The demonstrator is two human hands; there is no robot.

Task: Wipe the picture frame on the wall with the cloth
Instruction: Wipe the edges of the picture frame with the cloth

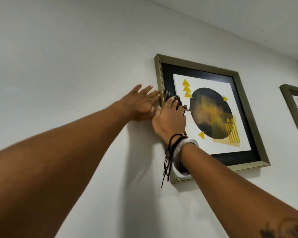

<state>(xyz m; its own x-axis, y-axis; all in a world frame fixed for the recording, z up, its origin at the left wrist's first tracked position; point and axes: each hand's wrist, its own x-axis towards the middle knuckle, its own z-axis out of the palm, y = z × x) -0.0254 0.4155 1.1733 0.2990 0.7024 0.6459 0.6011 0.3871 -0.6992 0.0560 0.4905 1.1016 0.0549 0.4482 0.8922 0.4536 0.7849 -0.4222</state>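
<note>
A picture frame with a dull gold border hangs on the white wall, holding a print of a dark circle and yellow triangles. My left hand lies flat on the wall with fingers spread, its fingertips touching the frame's left edge. My right hand presses a dark cloth against the glass near the left side of the frame. Only a crumpled bit of the cloth shows past my fingers. Dark cords and a pale bangle circle my right wrist.
A second frame of the same kind hangs to the right, cut off by the image edge. The white wall spreads to the left and below. The ceiling line runs across the top right.
</note>
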